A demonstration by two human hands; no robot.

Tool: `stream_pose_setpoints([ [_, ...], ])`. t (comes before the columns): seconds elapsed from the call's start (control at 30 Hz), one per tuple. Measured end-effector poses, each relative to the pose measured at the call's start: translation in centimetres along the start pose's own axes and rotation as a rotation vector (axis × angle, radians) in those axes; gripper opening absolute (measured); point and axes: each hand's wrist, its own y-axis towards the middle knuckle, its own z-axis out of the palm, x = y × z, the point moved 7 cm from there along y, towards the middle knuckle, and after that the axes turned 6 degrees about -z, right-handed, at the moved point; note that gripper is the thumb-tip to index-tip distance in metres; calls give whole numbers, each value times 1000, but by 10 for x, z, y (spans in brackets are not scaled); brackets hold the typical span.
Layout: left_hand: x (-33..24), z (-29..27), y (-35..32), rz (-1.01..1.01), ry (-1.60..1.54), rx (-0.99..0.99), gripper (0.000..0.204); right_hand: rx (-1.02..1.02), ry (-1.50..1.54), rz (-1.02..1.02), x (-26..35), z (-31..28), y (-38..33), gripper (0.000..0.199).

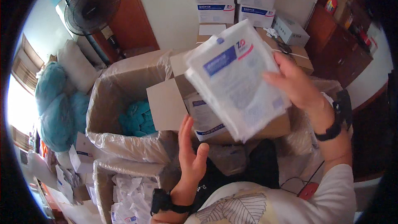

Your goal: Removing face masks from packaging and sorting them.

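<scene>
White packets (238, 81) slant between the hands (192, 159), gripped by the right (299, 84).

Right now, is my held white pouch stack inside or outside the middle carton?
Outside: the right hand holds the white pouch stack above the middle carton.

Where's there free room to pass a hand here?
In this view, there's a gap between your left hand and the white packets in your right hand; another above the teal pieces, between the box flap and the lined carton's left wall. The lower-left carton, heaped with small packets, is crowded.
</scene>
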Motion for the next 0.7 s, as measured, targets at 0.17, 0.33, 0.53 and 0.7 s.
stream_pose_setpoints([
  [0.17, 28, 46, -27, -498, -927, 154, 58, 135, -295, -141, -12, 47, -53, 50],
  [0.33, 53, 39, -63, -702, -924, -54, 46, 112, -433, -334, -51, 91, -87, 59],
  [0.53, 64, -1, -99, -616, -963, -172, 45, 316, -36, 70, -88, 105, -120, 36],
  [0.7, 65, -8, -122, -633, -917, -154, 50, 255, -50, -35, -91, 121, -133, 19],
])
